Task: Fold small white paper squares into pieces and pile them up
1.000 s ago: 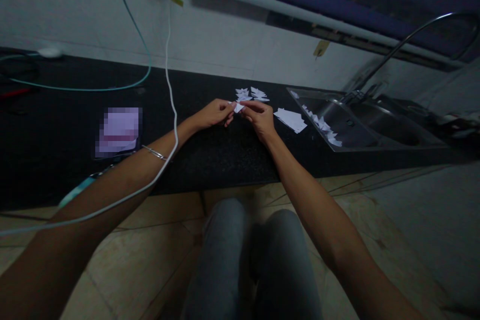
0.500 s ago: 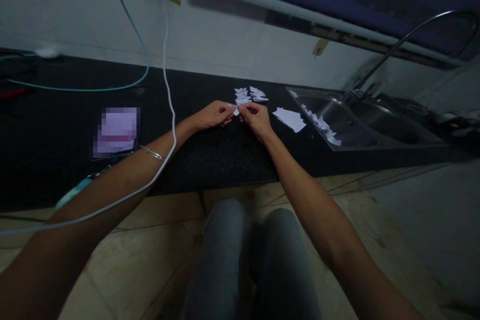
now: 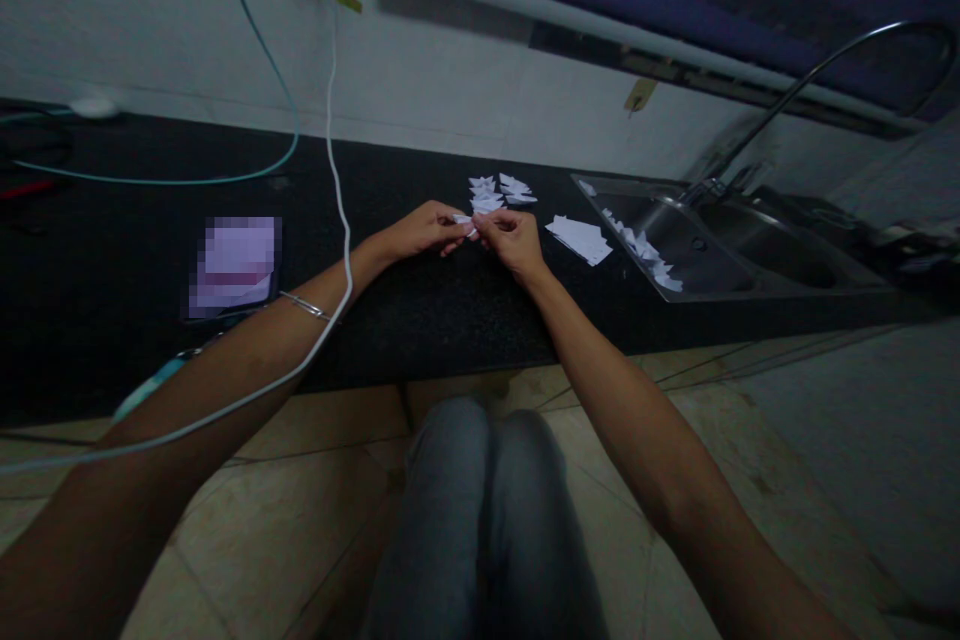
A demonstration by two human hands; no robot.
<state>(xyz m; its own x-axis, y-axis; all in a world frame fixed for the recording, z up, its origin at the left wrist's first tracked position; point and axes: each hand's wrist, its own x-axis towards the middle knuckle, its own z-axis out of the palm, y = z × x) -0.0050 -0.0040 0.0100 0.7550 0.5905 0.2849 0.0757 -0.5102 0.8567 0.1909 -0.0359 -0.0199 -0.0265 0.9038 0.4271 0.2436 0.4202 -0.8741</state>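
Note:
Between my fingertips is a small folded piece of white paper (image 3: 471,231), mostly covered by the fingers. My left hand (image 3: 429,228) pinches it from the left, and my right hand (image 3: 514,238) pinches it from the right, the two hands meeting over the black counter (image 3: 442,310). Just behind them, several folded white paper pieces (image 3: 485,192) lie in two small groups. To the right of my right hand rests a fanned stack of flat white paper (image 3: 579,240).
More folded paper pieces (image 3: 643,250) line the left rim of the steel sink (image 3: 739,270), under a curved faucet (image 3: 810,80). A phone with a blurred screen (image 3: 236,265) lies by my left forearm. A white cable (image 3: 337,180) hangs across that forearm; a teal cable (image 3: 187,182) loops behind.
The paper between my fingers has turned and been folded smaller, with less of it showing. Both hands have lowered slightly toward me. My knees have come together.

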